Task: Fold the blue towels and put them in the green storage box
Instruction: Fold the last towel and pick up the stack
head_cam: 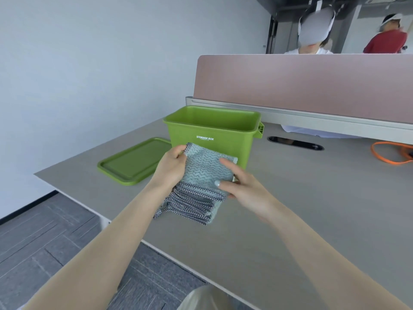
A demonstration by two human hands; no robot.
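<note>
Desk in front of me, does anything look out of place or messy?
Nothing is spilled or damaged. The green storage box stands upright and open, its lid flat on the desk to its left. An orange cable lies loose at the desk's far right edge.

Both hands [172, 168] [243, 189] hold blue towel [205, 168] before green box [212, 133].
</note>
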